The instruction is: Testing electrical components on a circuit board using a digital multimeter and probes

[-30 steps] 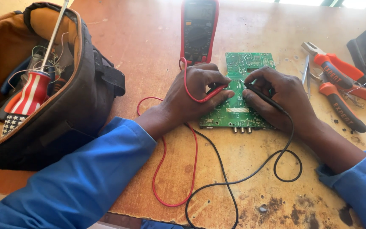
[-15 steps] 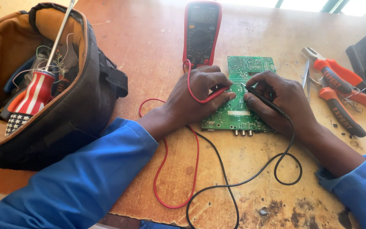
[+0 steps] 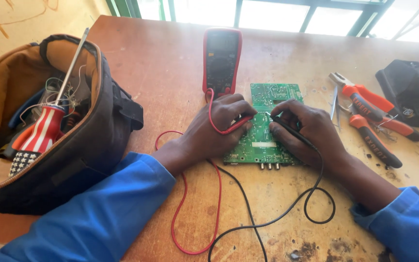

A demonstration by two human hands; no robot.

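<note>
At the far left an open tool bag (image 3: 81, 140) is seen on the wooden table (image 3: 161, 77), with a striped-handled screwdriver (image 3: 49, 126) standing out of it among loose wires. Further right, the red lead (image 3: 183, 213) is looped over the table and is carried up to the left hand (image 3: 217, 126), whose fingers are closed around the red probe (image 3: 229, 128); the probe is pressed down onto the green circuit board (image 3: 263, 140). Behind the hand a red-cased multimeter (image 3: 221, 58) is laid flat, its screen too dim for any reading to be made out. The board is placed at the middle of the table, just in front of the meter, and is partly covered by both hands. On its right side the right hand (image 3: 309, 131) is closed on the black probe (image 3: 287, 127), the tip being held near the red one, so the hands are kept close together but not touching. The black lead (image 3: 316, 204) is coiled below. Judged from this, the meter has been wired and both probes have been set on the board; how much of the board has been checked cannot be told. At the right, orange-handled pliers (image 3: 372, 116) and a black pouch (image 3: 406, 92) are left untouched.
</note>
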